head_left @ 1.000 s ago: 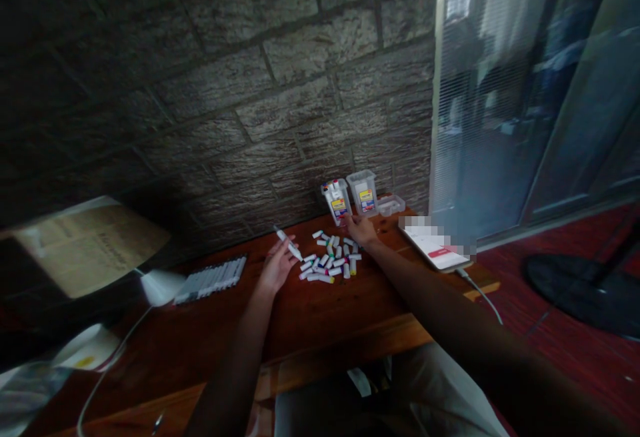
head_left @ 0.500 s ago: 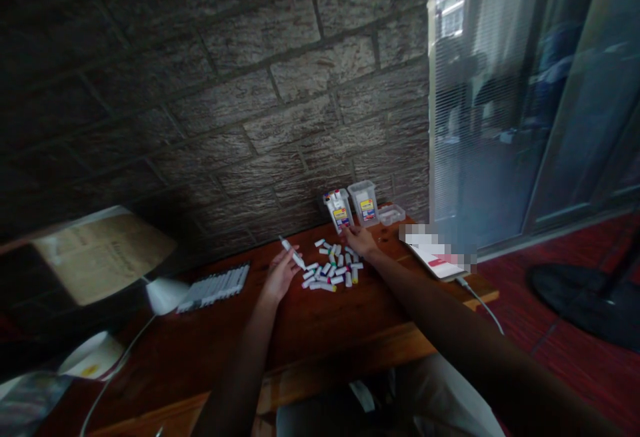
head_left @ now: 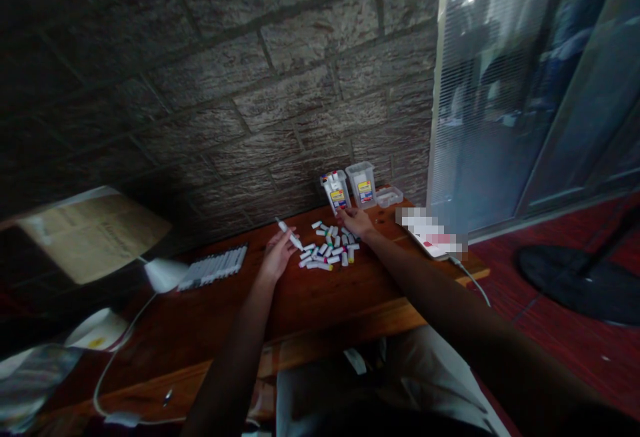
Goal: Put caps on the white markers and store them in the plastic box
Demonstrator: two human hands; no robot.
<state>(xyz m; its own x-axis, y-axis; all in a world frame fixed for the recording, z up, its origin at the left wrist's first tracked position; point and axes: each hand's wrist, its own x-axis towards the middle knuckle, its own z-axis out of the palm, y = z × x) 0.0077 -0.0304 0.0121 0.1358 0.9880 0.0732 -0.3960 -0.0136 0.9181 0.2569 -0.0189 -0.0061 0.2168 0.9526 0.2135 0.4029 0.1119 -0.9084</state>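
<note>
A row of markers [head_left: 214, 267] is laid out left of the still-unfitted caps [head_left: 319, 265], the left hand [head_left: 277, 254] pinches another marker [head_left: 296, 241], and the right hand's [head_left: 357, 223] grasp is unclear.

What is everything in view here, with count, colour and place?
Loose pen: one, white, in left hand
Pen row: several, whitish, table's left half
Short pieces: many, white with coloured ends, between hands
Tubs: two, clear, labelled, by wall
Tray: one, clear, right of tubs
Tablet: one, pale, table's right, partly pixelated
Cables: two seen, white, at tablet and lower left
Lamp, apparently: one, brown and white, left
Cup or bowl: one, white, lower left
Table: one, brown, centre
Wall: one, grey, behind
Glass panels: bluish, right
Round base: one, black, right
Floor: red, right
Trousers: pale, below table
Left hand: one, centre
Right hand: one, by left tub
</note>
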